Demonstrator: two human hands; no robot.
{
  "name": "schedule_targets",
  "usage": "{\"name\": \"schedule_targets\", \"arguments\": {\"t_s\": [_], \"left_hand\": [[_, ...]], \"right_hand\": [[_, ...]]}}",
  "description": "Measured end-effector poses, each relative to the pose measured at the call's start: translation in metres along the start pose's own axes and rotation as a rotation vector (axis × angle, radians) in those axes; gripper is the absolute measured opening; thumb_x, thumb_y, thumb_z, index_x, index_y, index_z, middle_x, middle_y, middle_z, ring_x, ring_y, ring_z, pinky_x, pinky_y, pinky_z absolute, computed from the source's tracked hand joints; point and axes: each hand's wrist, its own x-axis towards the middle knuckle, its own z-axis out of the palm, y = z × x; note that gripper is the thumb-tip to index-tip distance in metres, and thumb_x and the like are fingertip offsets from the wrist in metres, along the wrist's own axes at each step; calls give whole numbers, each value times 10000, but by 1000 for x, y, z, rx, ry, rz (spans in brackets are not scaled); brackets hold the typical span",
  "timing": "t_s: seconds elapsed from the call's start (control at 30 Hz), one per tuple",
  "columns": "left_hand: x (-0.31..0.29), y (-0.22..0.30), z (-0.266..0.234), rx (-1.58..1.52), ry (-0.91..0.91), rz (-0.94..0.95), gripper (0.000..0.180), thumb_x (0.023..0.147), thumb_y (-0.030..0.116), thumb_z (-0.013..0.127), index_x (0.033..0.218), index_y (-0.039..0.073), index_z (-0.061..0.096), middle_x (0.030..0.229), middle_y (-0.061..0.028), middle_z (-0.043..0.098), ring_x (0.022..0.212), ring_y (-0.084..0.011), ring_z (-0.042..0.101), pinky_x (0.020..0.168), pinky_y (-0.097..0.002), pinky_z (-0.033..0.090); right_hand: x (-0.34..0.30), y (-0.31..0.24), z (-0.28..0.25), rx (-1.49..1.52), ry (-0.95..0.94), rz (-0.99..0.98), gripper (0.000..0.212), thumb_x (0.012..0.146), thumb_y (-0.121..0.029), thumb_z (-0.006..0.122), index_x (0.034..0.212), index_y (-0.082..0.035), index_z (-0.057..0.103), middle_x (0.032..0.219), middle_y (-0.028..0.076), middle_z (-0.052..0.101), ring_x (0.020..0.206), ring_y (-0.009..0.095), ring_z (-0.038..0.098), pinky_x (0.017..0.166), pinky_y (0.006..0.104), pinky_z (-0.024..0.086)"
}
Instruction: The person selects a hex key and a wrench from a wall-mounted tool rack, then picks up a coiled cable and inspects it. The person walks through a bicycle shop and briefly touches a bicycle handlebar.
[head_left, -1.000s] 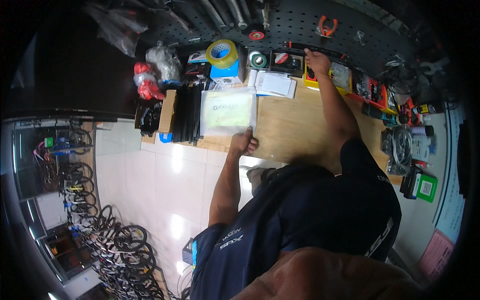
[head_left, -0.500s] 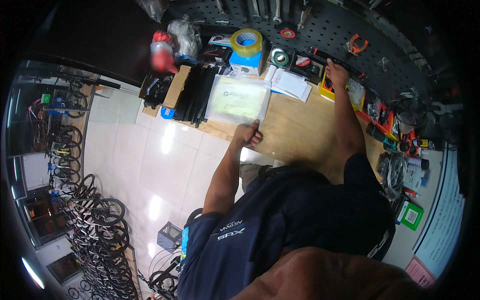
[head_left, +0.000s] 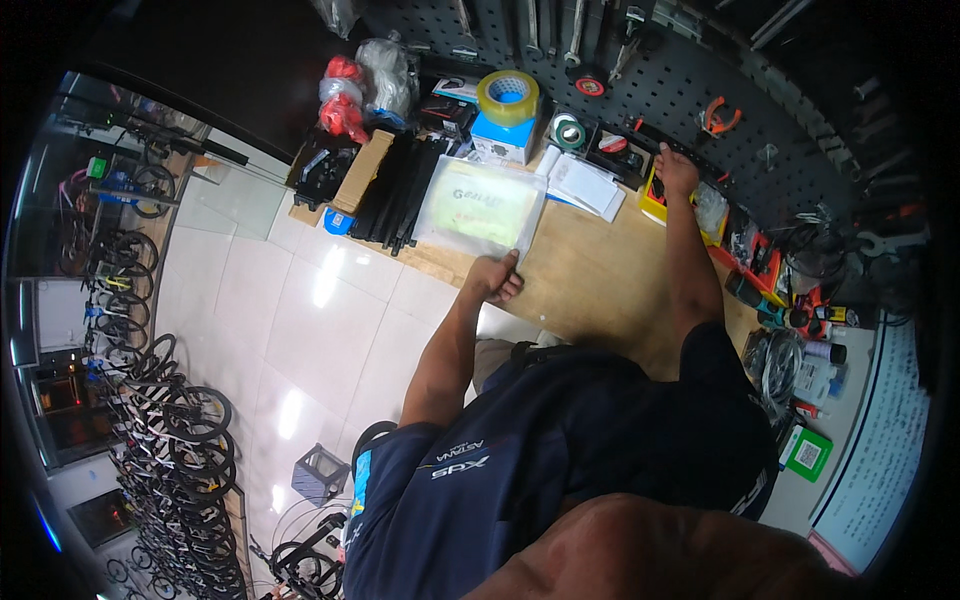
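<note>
A flat, clear plastic bag [head_left: 470, 240] with a pale yellow-green sheet inside lies near the front edge of the wooden bench [head_left: 590, 270]. My left hand [head_left: 495, 279] is closed at its near right corner, thumb on top and fingers curled. My right hand [head_left: 678, 172] reaches to the back of the bench, over a yellow bin [head_left: 653, 203] below the pegboard. One digit points toward the dark rail behind; the other fingers are mostly hidden, so I cannot see whether they grip anything. White papers [head_left: 584, 187] lie between my hands.
Behind the bag, a roll of clear yellowish tape [head_left: 508, 97] rests on a blue-and-white box [head_left: 502, 138]. Black strips [head_left: 402, 195] and an open cardboard box [head_left: 364, 172] stand at the left. Wrenches [head_left: 574, 35] hang on the pegboard. Several bicycles [head_left: 180, 440] line the floor far left.
The view has shifted slightly. Both hands keep nearly the same places, the left at the bag's corner and the right over the yellow bin.
</note>
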Motion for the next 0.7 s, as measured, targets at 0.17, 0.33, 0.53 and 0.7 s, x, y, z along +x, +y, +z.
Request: {"name": "schedule_targets", "arguments": {"t_s": [0.17, 0.33, 0.53, 0.7], "left_hand": [[1, -2, -2, 20, -10, 0, 693, 1051, 621, 447, 634, 86, 589, 554, -20, 507, 436, -123, 403, 416, -280, 300], [2, -3, -4, 53, -25, 10, 705, 1036, 652, 440, 670, 87, 646, 574, -15, 565, 442, -124, 452, 419, -282, 309], [2, -4, -2, 105, 32, 24, 716, 1020, 678, 447, 685, 89, 676, 587, -27, 604, 451, -129, 492, 433, -285, 339], [1, -4, -1, 138, 68, 21, 724, 1016, 687, 446, 662, 92, 656, 573, -21, 587, 450, -131, 493, 436, -281, 337]], "right_hand": [[-4, -12, -1, -5, -52, 49, 406, 918, -371, 810, 795, -13, 661, 778, 80, 715, 628, 127, 673, 534, 247, 530], [0, -11, -4, -113, -35, 85, 468, 928, -406, 789, 939, 55, 714, 864, 108, 737, 693, 167, 707, 580, 254, 554], [13, 9, -3, -42, -51, -10, 366, 934, -331, 792, 905, 26, 714, 823, 92, 726, 666, 150, 689, 561, 259, 544], [14, 14, -1, 90, -69, 11, 370, 929, -332, 802, 814, -8, 666, 746, 59, 678, 610, 123, 642, 521, 251, 505]]}}
